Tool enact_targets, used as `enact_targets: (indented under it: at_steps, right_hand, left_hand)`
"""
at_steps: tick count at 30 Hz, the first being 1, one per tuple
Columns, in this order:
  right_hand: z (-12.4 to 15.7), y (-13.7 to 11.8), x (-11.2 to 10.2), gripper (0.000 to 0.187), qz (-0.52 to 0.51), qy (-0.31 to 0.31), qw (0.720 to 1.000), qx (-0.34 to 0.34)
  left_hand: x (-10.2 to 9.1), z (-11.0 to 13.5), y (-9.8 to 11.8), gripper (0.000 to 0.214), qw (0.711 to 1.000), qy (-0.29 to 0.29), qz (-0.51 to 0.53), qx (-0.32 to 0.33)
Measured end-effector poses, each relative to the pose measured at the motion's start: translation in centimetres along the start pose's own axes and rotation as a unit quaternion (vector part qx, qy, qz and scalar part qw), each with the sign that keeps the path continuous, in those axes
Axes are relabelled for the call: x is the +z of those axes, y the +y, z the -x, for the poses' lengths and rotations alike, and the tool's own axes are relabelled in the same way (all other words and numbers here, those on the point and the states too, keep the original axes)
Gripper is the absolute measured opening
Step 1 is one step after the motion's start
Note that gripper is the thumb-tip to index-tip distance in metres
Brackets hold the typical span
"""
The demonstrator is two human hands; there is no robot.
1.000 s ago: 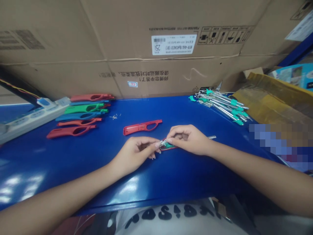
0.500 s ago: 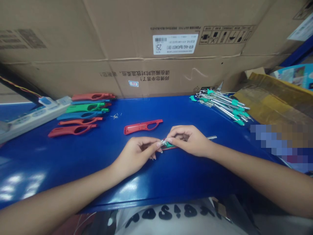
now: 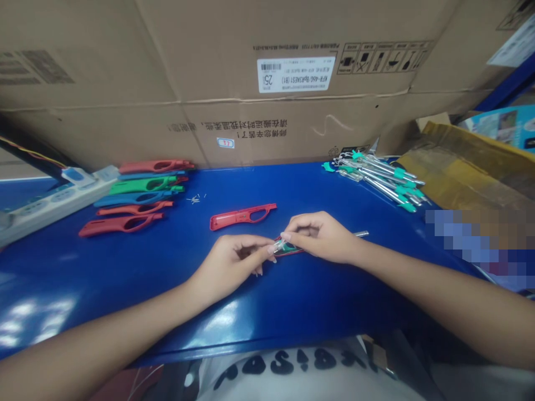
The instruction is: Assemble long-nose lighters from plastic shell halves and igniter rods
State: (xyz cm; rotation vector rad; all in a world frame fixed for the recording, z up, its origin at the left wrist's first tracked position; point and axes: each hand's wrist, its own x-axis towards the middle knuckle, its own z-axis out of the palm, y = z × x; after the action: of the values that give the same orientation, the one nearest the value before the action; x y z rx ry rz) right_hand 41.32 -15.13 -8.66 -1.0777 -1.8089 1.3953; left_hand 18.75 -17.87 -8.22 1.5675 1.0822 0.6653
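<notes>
My left hand [image 3: 234, 262] and my right hand [image 3: 320, 236] meet over the middle of the blue table [image 3: 125, 278]. Between their pinched fingertips is a small metal part with a green piece [image 3: 281, 244], lying in a red plastic shell half [image 3: 290, 251]. A thin metal tube [image 3: 360, 234] sticks out to the right from under my right hand. Another red shell half [image 3: 243, 215] lies just behind my hands.
Several red, green and blue shell halves [image 3: 140, 196] are stacked at the back left, beside a white power strip [image 3: 54, 201]. Tiny metal bits [image 3: 196, 198] lie near them. A pile of metal tubes with green tips [image 3: 380, 177] sits at the back right. Large cardboard boxes [image 3: 251, 83] wall off the rear.
Both hands stay pinched on the small assembly; the fingertips have shifted only slightly.
</notes>
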Motion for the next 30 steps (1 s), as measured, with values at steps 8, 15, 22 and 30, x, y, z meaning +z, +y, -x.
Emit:
enact_targets:
  at_steps: [8,15,22,30]
  right_hand:
    - [-0.17,0.23,0.14,0.027,0.012,0.001,1.000,0.023]
    - [-0.10,0.50,0.26,0.028,0.015,0.003,1.000,0.025]
    - [0.17,0.35,0.33,0.027,0.013,0.016,1.000,-0.016]
    - [0.30,0.41,0.10,0.019,-0.016,0.002,1.000,-0.024]
  left_hand:
    - [0.01,0.00,-0.30,0.025,1.000,0.010,-0.016,0.010]
    - [0.09,-0.11,-0.12,0.024,1.000,0.009,-0.015,0.012]
    - [0.00,-0.15,-0.09,0.024,1.000,0.005,-0.004,0.010]
    - [-0.26,-0.34,-0.14,0.026,1.000,0.005,0.016,0.000]
